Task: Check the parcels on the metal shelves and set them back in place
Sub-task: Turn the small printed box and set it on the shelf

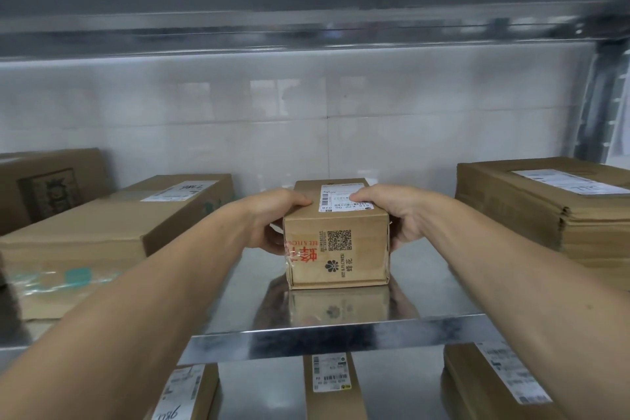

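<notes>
Cardboard parcel (337,249) gripped by left hand (276,215) and right hand (392,211), fingers (272,244) partly hidden behind its sides.

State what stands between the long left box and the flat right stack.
In the head view: a small parcel, held by the left hand and right hand, bare shelf around.

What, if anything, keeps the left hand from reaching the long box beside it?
Probably yes: nothing stands between the left hand and the long box, though it grips the small box.
</notes>
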`<state>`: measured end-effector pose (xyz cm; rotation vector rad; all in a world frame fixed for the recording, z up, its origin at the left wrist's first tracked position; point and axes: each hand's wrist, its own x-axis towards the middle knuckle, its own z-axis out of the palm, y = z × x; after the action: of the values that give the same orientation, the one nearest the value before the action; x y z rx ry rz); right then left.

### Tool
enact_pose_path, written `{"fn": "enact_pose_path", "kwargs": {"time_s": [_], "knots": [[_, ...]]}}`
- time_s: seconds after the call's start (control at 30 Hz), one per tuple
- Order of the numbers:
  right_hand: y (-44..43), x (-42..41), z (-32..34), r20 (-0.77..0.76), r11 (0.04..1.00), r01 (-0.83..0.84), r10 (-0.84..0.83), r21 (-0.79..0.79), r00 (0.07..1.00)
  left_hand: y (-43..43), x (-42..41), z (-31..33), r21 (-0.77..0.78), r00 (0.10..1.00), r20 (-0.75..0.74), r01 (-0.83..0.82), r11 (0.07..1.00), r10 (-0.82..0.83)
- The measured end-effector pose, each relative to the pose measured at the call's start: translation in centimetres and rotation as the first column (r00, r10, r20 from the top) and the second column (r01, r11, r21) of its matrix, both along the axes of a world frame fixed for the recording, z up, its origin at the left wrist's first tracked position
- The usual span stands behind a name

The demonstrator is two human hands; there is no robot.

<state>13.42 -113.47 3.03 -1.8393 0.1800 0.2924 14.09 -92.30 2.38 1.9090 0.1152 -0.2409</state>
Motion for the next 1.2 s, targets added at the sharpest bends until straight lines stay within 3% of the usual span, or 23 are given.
{"fn": "enact_pose_path", "kwargs": {"time_s": [0.73,1.03,1.2], "knots": [[0.0,-0.1,0.4,-0.025,0.998,-0.055,0.054,-0.019,0.998,-0.7,-0.8,0.4,0.04,0.999,-0.019,-0.028,0.999,0.029],[-0.2,-1.0,0.4,0.058,0.999,-0.038,0.037,0.017,0.998,-0.7,-1.9,1.2,0.003,0.999,0.03,-0.038,0.999,0.038],[-0.4,-1.3,0.9,0.194,0.999,-0.036,0.028,0.039,0.981,-0.2,-2.6,1.8,-0.094,0.99,0.138,-0.008,0.996,0.021]]}}
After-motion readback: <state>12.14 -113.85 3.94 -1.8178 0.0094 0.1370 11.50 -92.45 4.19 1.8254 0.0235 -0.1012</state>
